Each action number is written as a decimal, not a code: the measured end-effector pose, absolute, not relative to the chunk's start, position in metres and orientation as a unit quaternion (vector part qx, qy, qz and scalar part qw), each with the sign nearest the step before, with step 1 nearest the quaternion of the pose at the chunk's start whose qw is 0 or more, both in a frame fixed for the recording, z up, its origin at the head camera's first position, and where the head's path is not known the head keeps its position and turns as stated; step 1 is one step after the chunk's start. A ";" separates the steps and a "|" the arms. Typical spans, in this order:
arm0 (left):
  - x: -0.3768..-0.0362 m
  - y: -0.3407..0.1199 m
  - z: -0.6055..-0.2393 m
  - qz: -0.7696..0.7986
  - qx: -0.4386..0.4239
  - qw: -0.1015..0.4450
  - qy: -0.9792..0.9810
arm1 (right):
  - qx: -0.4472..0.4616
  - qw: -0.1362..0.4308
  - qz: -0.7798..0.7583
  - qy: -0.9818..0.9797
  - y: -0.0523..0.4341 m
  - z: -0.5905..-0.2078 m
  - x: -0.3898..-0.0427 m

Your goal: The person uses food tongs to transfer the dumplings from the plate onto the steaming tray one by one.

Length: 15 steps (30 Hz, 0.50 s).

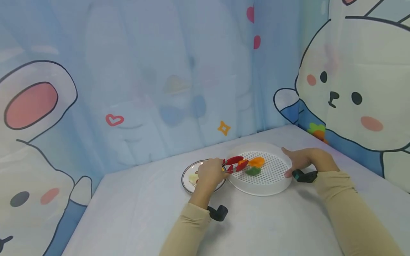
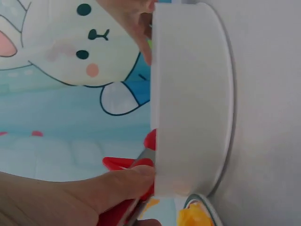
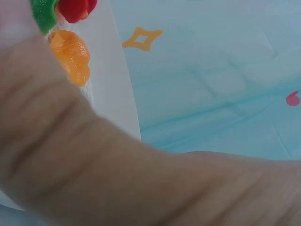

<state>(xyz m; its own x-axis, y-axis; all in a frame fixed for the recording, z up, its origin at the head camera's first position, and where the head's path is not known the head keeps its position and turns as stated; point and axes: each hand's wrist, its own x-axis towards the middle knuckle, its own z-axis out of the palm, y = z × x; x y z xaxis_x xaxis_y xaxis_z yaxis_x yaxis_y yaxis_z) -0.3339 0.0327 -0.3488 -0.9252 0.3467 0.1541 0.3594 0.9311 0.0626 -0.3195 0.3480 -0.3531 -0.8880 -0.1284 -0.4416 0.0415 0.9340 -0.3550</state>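
In the head view my left hand (image 1: 209, 175) grips a pair of red-tipped metal tongs (image 1: 239, 167). Their red ends reach over the left side of a round white tray (image 1: 259, 190) with a perforated floor. A bit of orange shows between the tips; whether they pinch it I cannot tell. On the perforated floor lie a glossy orange piece (image 1: 257, 162) and a green piece (image 1: 253, 171). My right hand (image 1: 302, 160) holds the tray's right rim, its thumb on top. In the left wrist view the tray's wall (image 2: 193, 99) hides the tong tips.
Left of the tray, a dark-rimmed plate (image 1: 185, 183) bears pale and yellow pieces, partly covered by my left hand. All stands on a white-covered table (image 1: 144, 206). A blue cartoon-printed curtain (image 1: 179, 89) hangs behind and to the sides.
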 end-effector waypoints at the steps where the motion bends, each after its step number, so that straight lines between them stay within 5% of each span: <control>1: -0.334 0.035 -0.348 -0.048 -0.178 0.068 -0.981 | -0.022 0.235 -0.181 0.955 0.347 -0.351 -0.319; 15: -0.329 0.056 -0.340 -0.037 -0.148 0.037 -0.988 | -0.011 0.230 -0.174 0.957 0.348 -0.353 -0.317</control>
<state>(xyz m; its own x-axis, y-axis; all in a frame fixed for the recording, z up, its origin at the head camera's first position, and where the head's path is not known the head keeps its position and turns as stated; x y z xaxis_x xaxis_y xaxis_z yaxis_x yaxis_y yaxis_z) -0.3290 0.0560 -0.3399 -0.9534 0.2896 0.0842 0.2950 0.9535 0.0612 -0.3175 0.3479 -0.3529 -0.8940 -0.1017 -0.4365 0.0588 0.9389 -0.3391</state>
